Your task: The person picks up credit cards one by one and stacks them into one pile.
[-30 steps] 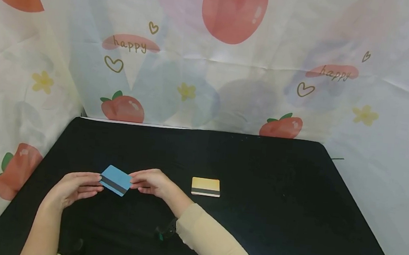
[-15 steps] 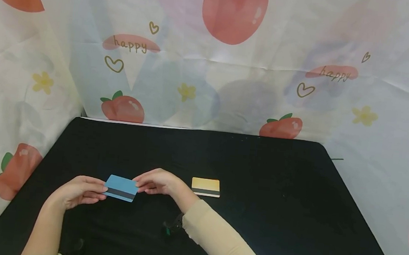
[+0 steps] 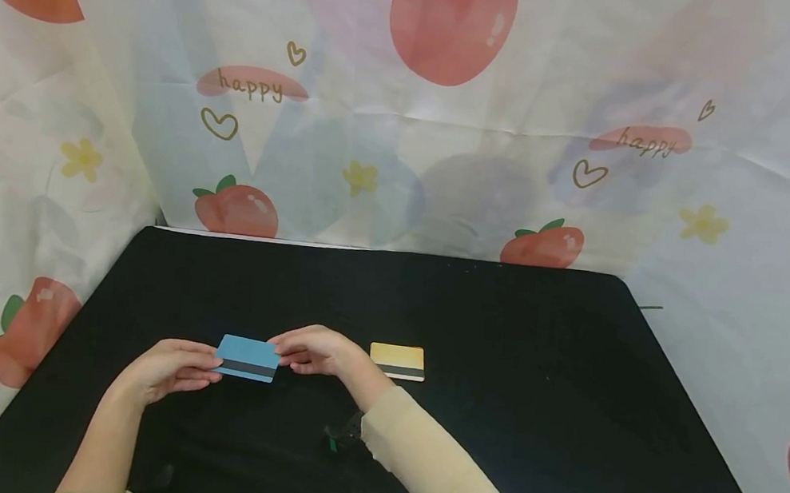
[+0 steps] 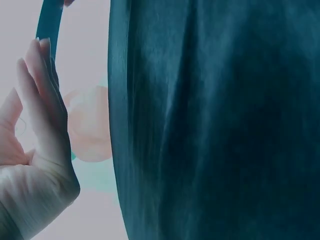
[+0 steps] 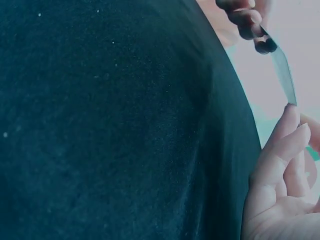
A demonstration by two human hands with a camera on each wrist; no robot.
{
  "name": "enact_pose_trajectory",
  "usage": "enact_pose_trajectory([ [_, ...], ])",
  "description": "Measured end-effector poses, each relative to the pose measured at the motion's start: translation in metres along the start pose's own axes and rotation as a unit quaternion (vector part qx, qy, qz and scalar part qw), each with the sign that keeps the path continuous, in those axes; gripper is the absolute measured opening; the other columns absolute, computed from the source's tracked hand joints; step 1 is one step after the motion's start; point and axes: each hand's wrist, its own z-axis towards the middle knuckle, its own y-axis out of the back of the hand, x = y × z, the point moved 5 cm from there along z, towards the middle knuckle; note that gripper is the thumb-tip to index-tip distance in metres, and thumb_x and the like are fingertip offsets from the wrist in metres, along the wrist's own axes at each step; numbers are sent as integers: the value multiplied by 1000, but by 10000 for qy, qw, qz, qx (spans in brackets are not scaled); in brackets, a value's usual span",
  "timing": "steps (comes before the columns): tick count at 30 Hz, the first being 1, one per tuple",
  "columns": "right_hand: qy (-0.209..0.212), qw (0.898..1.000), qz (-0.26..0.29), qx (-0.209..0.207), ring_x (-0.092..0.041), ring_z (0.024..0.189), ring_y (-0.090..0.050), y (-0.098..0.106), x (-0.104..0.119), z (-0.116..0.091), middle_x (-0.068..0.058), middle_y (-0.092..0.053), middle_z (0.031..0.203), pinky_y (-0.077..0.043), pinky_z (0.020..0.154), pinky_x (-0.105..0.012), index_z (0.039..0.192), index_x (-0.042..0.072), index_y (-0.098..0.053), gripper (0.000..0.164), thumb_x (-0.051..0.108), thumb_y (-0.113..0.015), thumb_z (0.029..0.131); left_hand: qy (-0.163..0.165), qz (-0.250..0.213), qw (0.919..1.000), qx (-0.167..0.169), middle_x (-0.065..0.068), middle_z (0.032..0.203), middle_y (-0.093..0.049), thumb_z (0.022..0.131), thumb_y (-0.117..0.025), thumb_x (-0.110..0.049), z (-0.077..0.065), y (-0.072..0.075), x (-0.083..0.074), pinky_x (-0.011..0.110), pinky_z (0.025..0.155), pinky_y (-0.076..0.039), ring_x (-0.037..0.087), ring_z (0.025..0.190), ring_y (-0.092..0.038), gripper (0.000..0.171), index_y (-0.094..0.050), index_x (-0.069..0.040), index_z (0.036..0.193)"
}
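A blue card (image 3: 248, 353) with a dark stripe along its lower part is held between both hands, above the black tabletop. My left hand (image 3: 172, 368) pinches its left edge between thumb and fingers. At the card's right edge, my right hand (image 3: 315, 351) pinches near the upper corner. The left wrist view shows the card (image 4: 49, 22) almost edge-on above the left fingertips. In the right wrist view the card (image 5: 284, 70) runs between the two hands, its ends hidden by fingers. A yellow card (image 3: 397, 359) with a dark stripe lies on the table, right of my right hand.
The black-covered table (image 3: 528, 421) spreads out under the hands. Behind it and along its sides hangs a pale cloth (image 3: 406, 143) printed with fruit, hearts and flowers. My right sleeve (image 3: 430, 459) crosses the table's near side.
The blue card has moved to the right with both hands holding it. It has turned from a steep slant to nearly level. The yellow card has stayed put.
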Motion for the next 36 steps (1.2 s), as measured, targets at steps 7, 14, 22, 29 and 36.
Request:
enact_pose_trajectory([
  [7, 152, 9988, 387, -257, -12, 68, -61, 5, 2, -8, -1, -61, 82, -50, 56, -17, 116, 5, -62, 30, 10, -62, 86, -31, -123, 9985, -527, 3, 82, -69, 86, -63, -9, 6, -7, -3, 25, 69, -55, 13, 74, -68, 37, -53, 12, 116],
  [14, 232, 9963, 686, -460, -17, 82, -65, 9, 1, -17, -11, -63, 109, -52, 60, -19, 124, 3, -52, 40, 11, -62, 87, -152, -158, 9946, -1018, 4, 84, -68, 87, -61, -8, 14, -15, -5, 26, 69, -56, 12, 73, -68, 55, -35, 17, 128],
  [22, 394, 9912, 958, -823, -17, 85, -66, 20, 0, -26, -10, -65, 104, -53, 64, -19, 121, 1, -56, 36, 8, -62, 87, -201, -303, 9896, -1388, 1, 80, -67, 86, -62, -8, 22, -30, -7, 27, 68, -56, 11, 70, -67, 53, -39, 15, 127],
  [29, 532, 9845, 1013, -1325, -13, 73, -67, 37, -2, -32, -4, -68, 86, -53, 60, -18, 117, 0, -60, 33, 5, -63, 84, -112, -457, 9877, -1488, 4, 83, -68, 86, -63, -8, 31, -47, -8, 28, 67, -56, 12, 70, -67, 52, -40, 13, 128],
  [36, 554, 9795, 885, -1726, -12, 68, -67, 52, -5, -42, -4, -69, 83, -52, 55, -16, 112, 1, -63, 30, 6, -66, 83, -130, -363, 9881, -1491, 8, 87, -68, 86, -63, -9, 39, -63, -7, 29, 67, -57, 13, 72, -68, 52, -42, 12, 128],
])
